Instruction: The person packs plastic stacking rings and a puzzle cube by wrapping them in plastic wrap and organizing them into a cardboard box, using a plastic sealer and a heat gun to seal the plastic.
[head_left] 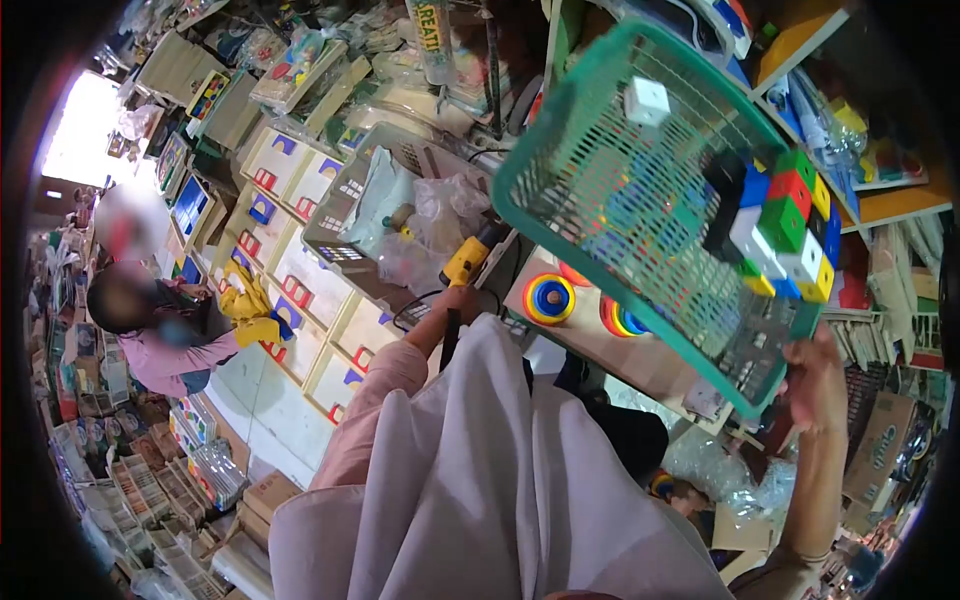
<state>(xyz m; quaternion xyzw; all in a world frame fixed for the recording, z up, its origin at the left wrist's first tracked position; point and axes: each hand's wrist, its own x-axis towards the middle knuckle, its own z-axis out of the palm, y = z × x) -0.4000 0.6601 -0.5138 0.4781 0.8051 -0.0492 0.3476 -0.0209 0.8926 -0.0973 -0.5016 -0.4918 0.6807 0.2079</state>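
Basket of cubes in right hand, yellow tool in left hand

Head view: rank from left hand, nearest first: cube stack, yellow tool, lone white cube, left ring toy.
From left hand:
1. Yellow tool: in its grip.
2. Left ring toy: just right.
3. Lone white cube: right, in basket.
4. Cube stack: far right.

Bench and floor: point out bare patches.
Bare wood shows on the bench below the coloured rings; pale floor between the wooden trays and a cardboard box. The grey crate is crowded with plastic bags, the green basket with cubes at right.
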